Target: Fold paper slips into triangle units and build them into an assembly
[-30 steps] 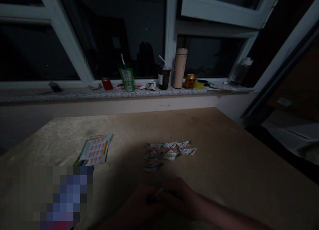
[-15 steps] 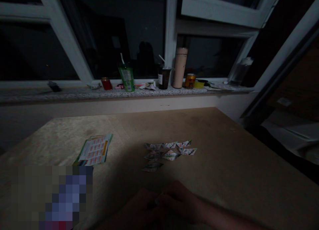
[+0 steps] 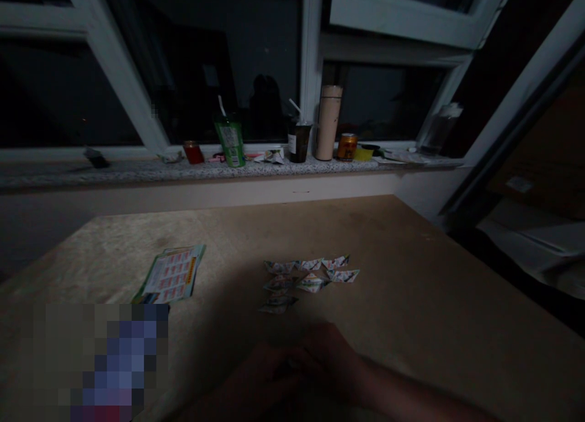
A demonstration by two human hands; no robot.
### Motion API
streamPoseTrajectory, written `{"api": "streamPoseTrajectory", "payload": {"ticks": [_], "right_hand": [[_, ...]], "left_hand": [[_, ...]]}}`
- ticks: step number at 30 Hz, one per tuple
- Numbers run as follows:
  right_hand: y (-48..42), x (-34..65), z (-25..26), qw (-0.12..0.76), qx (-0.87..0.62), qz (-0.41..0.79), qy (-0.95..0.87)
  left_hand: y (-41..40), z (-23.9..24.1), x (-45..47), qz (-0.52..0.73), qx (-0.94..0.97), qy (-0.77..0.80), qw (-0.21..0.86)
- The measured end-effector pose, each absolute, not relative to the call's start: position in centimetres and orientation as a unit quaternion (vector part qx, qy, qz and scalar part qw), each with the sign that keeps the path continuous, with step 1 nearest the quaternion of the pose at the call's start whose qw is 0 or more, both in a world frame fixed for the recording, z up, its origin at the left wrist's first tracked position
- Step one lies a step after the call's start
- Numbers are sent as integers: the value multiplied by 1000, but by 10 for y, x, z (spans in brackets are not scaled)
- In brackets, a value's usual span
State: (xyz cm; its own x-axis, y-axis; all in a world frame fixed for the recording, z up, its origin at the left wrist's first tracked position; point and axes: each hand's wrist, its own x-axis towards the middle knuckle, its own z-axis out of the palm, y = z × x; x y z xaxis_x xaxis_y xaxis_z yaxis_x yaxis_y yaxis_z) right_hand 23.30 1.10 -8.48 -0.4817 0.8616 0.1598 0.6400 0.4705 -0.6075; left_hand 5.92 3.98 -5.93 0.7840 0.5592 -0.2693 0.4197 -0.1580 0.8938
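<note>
My left hand (image 3: 262, 376) and my right hand (image 3: 331, 361) meet at the bottom of the head view, in deep shadow. Both have curled fingers, pressed together at the tips. Whatever lies between them is hidden by the fingers and the dark. Just beyond them on the table, several small folded paper boats (image 3: 313, 282) sit in loose rows, printed in white, red and green. The nearest paper boat (image 3: 277, 304) lies a little ahead of my left hand, apart from it. Off to the left is a stack of printed leaflets (image 3: 171, 276), lying flat.
Blurred-out blocks cover something blue at the lower left. Along the granite windowsill (image 3: 150, 173) stand a red jar (image 3: 193, 153), a green cup (image 3: 231, 143) with a straw, a dark drink cup (image 3: 299, 143), a pink flask (image 3: 328, 123) and a gold can (image 3: 347, 147). The brown table (image 3: 411, 270) reaches the wall.
My right hand has shifted slightly upward and the fingers have closed in. A small pale spot seen between the fingertips before is now covered. The paper boats stay put.
</note>
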Motion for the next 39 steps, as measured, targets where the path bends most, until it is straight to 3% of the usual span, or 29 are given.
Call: {"api": "streamPoseTrajectory", "payload": {"ticks": [8, 12, 19, 27, 32, 39], "right_hand": [[11, 231, -81, 303, -418, 524, -678], [14, 232, -83, 334, -390, 590, -623], [21, 233, -78, 374, -396, 574, -611], [21, 236, -79, 375, -402, 629, -550], [22, 239, -81, 367, -418, 625, -548], [18, 232, -75, 401, -377, 569, -611]], "left_hand": [[38, -59, 55, 68, 759, 324, 561], [37, -60, 58, 83, 763, 319, 556], [44, -59, 63, 164, 695, 410, 567], [42, -66, 56, 201, 682, 410, 572], [38, -61, 57, 173, 672, 428, 579], [40, -68, 54, 203, 698, 468, 502]]}}
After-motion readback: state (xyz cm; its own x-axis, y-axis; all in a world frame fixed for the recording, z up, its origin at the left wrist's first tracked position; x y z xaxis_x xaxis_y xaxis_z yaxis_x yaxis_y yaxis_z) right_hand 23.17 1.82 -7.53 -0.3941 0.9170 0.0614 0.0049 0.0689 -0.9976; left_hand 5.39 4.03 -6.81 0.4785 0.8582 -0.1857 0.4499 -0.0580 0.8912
